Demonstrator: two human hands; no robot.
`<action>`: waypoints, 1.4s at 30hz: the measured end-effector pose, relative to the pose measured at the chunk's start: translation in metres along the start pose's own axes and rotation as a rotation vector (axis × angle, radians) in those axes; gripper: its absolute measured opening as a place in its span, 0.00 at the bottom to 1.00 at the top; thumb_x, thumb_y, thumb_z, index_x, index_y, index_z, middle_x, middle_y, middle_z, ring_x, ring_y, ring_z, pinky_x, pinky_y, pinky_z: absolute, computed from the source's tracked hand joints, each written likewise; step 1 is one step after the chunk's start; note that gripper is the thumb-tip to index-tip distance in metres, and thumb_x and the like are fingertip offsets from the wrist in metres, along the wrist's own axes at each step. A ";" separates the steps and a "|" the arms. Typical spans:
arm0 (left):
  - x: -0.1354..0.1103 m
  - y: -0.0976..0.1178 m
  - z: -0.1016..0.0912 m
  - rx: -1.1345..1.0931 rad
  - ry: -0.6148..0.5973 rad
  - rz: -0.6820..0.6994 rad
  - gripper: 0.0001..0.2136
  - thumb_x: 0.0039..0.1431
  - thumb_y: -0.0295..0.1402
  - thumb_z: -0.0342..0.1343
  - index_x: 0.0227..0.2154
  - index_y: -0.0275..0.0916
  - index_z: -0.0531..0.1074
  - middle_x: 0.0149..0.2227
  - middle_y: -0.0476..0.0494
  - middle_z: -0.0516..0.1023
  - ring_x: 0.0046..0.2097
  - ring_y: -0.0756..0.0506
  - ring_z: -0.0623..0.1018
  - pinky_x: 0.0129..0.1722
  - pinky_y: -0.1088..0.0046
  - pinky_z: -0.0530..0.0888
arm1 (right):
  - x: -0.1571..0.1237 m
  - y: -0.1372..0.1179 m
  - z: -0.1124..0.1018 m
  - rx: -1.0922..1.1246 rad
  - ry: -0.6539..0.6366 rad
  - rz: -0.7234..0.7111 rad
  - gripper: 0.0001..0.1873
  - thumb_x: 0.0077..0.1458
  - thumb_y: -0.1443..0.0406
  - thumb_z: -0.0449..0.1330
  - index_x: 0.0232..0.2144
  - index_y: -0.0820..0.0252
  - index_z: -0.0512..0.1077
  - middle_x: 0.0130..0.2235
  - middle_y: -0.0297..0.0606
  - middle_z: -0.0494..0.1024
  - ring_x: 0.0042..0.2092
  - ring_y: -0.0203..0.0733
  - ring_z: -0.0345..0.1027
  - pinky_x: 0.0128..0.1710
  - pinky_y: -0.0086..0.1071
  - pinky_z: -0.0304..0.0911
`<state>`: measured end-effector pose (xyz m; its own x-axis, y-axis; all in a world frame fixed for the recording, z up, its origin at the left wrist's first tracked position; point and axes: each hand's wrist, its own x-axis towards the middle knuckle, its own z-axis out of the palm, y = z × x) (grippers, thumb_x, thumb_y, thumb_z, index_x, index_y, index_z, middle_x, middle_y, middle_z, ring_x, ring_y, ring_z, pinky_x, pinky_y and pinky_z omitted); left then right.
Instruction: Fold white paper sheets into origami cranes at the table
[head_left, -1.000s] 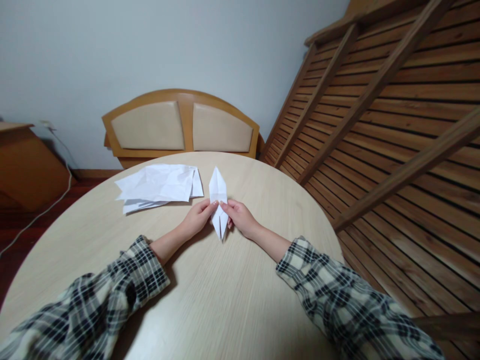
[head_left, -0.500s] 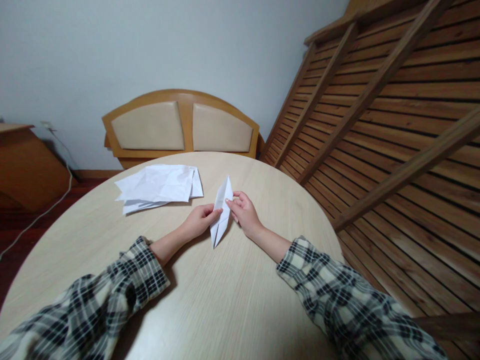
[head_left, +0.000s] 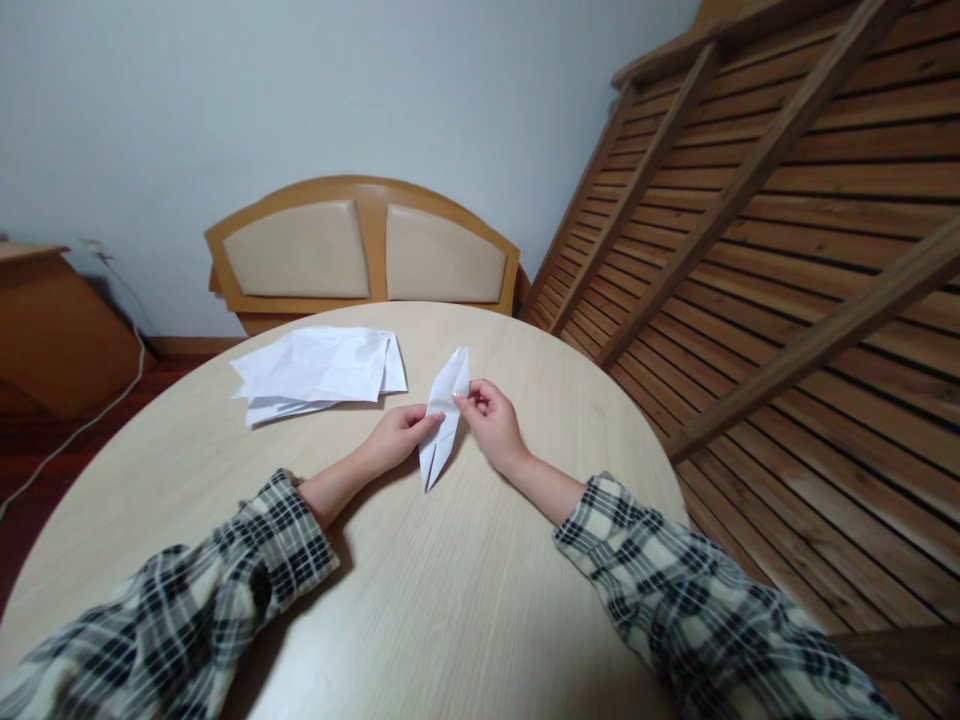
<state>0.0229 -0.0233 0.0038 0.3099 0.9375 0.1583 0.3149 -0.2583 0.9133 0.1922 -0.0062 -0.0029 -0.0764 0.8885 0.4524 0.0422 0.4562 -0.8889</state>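
White folded paper [head_left: 447,395], over table [head_left: 480,560] (can't tell from where I stand if touching); long axis points away, far tip angled R; L hand [head_left: 397,438], nearly closed, pinches left edge; R hand [head_left: 496,425], loosely curled, pinches right edge, farther up; abt equally near.

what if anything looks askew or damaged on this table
The white paper pile, beyond the left hand, looks askew: its edges don't line up and its top surface is creased. Nothing else stands out.
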 end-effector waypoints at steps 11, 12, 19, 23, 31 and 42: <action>0.001 -0.001 -0.001 -0.107 0.061 -0.017 0.19 0.53 0.48 0.54 0.32 0.34 0.74 0.27 0.47 0.74 0.29 0.47 0.69 0.31 0.72 0.65 | -0.006 -0.009 -0.001 -0.188 -0.045 -0.100 0.05 0.59 0.60 0.58 0.34 0.55 0.69 0.33 0.35 0.73 0.31 0.37 0.64 0.31 0.32 0.61; 0.001 -0.002 0.000 -0.116 0.066 -0.014 0.19 0.53 0.48 0.54 0.33 0.34 0.74 0.28 0.47 0.74 0.30 0.47 0.69 0.32 0.72 0.66 | -0.006 -0.009 -0.001 -0.193 -0.061 -0.093 0.05 0.59 0.60 0.58 0.34 0.55 0.69 0.32 0.34 0.72 0.30 0.38 0.64 0.31 0.32 0.60; 0.003 -0.010 -0.002 -0.221 0.022 0.000 0.16 0.52 0.41 0.57 0.39 0.33 0.75 0.34 0.44 0.78 0.34 0.45 0.73 0.38 0.69 0.68 | -0.011 -0.010 -0.002 -0.231 -0.121 -0.084 0.04 0.61 0.60 0.57 0.36 0.54 0.67 0.32 0.34 0.73 0.31 0.39 0.66 0.32 0.32 0.59; 0.001 -0.008 -0.003 -0.320 -0.047 -0.001 0.17 0.51 0.38 0.59 0.42 0.33 0.74 0.35 0.44 0.78 0.35 0.46 0.73 0.38 0.69 0.68 | -0.012 -0.011 -0.003 -0.321 -0.111 -0.141 0.04 0.61 0.61 0.56 0.35 0.54 0.67 0.32 0.35 0.72 0.33 0.41 0.66 0.35 0.34 0.60; -0.001 -0.004 -0.003 -0.327 -0.111 -0.052 0.17 0.51 0.43 0.61 0.36 0.34 0.74 0.33 0.45 0.77 0.33 0.47 0.71 0.36 0.71 0.66 | -0.010 -0.008 -0.007 -0.410 -0.058 -0.339 0.03 0.61 0.67 0.53 0.36 0.54 0.66 0.38 0.39 0.72 0.43 0.45 0.67 0.44 0.39 0.64; 0.003 -0.009 -0.003 -0.408 0.070 -0.017 0.13 0.46 0.40 0.63 0.31 0.35 0.78 0.31 0.44 0.80 0.34 0.46 0.73 0.36 0.70 0.68 | -0.008 -0.015 -0.012 -0.552 -0.339 -0.498 0.23 0.57 0.77 0.53 0.50 0.49 0.71 0.50 0.35 0.79 0.54 0.44 0.69 0.54 0.45 0.59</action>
<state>0.0183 -0.0178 -0.0025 0.2415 0.9580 0.1544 -0.0669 -0.1423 0.9876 0.2038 -0.0196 0.0071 -0.5089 0.5526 0.6601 0.4014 0.8306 -0.3859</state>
